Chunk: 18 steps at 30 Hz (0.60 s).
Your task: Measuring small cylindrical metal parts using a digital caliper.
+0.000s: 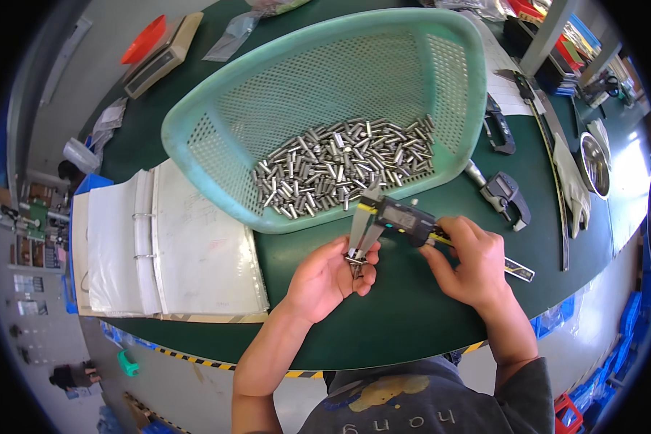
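My left hand (329, 278) pinches a small metal cylinder (356, 265) between the jaws of a digital caliper (394, 218). My right hand (470, 257) grips the caliper's body and beam, thumb near the slider. Just beyond both hands stands a teal perforated plastic basket (217, 137) holding several shiny metal cylinders (343, 165) piled toward its near side. Everything sits on a dark green table (405, 318).
An open ring binder with plastic sleeves (166, 246) lies to the left. A micrometer (506, 195), another dark gauge (499, 126), a long steel ruler (553, 166), a glove (575, 188) and a metal bowl (594, 163) lie on the right. A scale (159, 54) sits at back left.
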Tool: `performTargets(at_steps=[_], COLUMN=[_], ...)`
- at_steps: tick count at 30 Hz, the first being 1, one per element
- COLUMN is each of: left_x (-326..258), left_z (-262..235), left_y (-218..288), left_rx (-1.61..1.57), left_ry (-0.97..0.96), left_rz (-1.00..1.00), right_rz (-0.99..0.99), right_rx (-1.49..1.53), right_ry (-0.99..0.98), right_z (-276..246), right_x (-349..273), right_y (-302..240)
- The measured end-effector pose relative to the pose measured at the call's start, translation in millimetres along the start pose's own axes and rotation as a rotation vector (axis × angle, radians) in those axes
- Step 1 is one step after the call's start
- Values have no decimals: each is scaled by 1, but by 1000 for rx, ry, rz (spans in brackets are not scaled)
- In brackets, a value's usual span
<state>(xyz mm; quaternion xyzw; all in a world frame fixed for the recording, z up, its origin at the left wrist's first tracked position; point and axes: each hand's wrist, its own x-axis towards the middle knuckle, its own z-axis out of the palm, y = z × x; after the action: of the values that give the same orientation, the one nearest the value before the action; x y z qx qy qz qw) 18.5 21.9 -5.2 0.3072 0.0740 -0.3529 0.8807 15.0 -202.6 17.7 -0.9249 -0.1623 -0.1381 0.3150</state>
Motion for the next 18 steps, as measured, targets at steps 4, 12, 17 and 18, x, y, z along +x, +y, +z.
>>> performTargets(at_steps=[4,12,17,18], left_x=[-5,14,19,20], left_z=[-7,-7,-12,-12], left_y=[16,38,36,35], left_rx=[299,1694,1852,1893], left_ry=[165,855,926,931], left_rz=[174,997,998,1020], right_rz=[16,50,42,39], right_rx=[53,81,75,80], right_ry=[94,66,82,82], right_z=[-2,-2,-2,-2], right_x=[1,2,2,2], right_y=[2,0,1,1])
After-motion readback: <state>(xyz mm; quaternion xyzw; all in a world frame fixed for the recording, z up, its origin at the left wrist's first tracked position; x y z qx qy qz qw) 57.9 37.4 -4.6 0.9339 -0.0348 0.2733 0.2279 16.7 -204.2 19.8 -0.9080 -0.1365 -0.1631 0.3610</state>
